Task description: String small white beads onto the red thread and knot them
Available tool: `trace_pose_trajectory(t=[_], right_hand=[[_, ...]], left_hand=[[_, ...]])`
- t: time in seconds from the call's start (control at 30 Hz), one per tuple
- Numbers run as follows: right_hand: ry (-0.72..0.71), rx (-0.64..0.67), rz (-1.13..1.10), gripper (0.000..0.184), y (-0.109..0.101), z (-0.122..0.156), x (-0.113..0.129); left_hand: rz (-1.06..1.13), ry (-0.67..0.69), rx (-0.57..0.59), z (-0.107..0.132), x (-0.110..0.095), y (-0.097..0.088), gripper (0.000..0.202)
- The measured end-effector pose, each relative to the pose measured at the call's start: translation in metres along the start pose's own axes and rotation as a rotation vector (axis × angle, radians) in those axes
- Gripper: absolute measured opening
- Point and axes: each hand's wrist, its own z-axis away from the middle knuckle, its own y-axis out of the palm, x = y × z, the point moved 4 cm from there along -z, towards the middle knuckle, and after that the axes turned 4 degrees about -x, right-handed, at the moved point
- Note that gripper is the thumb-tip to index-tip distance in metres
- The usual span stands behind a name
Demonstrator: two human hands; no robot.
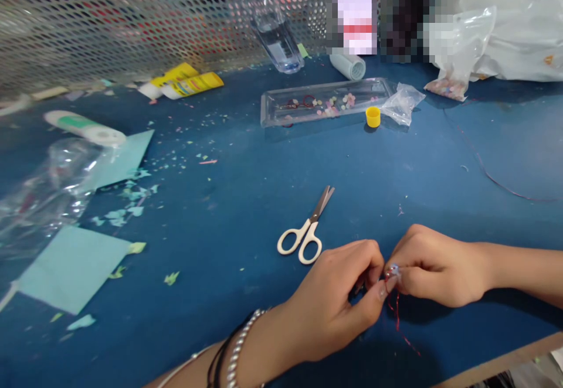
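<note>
My left hand (334, 297) and my right hand (433, 268) meet fingertip to fingertip low on the blue table (246, 200). Both pinch a thin red thread (398, 315) that trails down toward the table's front edge. A small pale bead (393, 270) sits at the pinch point between the fingers. Bracelets circle my left wrist. White-handled scissors (308, 232) lie closed just left of and beyond my left hand.
A clear tray (325, 106) with small beads, a yellow cap (373, 116) and a small plastic bag (402, 104) lie further back. Light-blue paper sheets (73, 265), paper scraps and crumpled clear plastic (48, 191) cover the left. Glue tubes (182, 83), a water bottle (277, 36) and a perforated metal screen stand behind.
</note>
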Motion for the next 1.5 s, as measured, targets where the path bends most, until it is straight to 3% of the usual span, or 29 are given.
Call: trace_pose_trajectory(t=[0.5, 0.9, 1.17, 1.37, 1.5], right_hand=[[-0.109, -0.033, 0.158, 0.029, 0.0032, 0.0015, 0.0004], [-0.116, -0.056, 0.164, 0.029, 0.0041, 0.0014, 0.0027], [-0.065, -0.095, 0.109, 0.031, 0.0013, 0.0006, 0.0002], [-0.104, -0.103, 0.14, 0.028, 0.0027, 0.0001, -0.0005], [-0.101, -0.12, 0.158, 0.03, 0.0035, 0.0005, -0.0007]], left_hand=[[-0.19, 0.065, -0.015, -0.0009, -0.0056, 0.0009, 0.018], [-0.586, 0.123, -0.151, 0.0003, -0.0057, 0.0036, 0.018], [-0.477, 0.033, -0.182, 0.0028, -0.0019, -0.0007, 0.007], [-0.537, 0.183, -0.166, 0.003, -0.0033, 0.0019, 0.018], [-0.589, 0.201, -0.178, 0.0023, -0.0054, 0.0003, 0.02]])
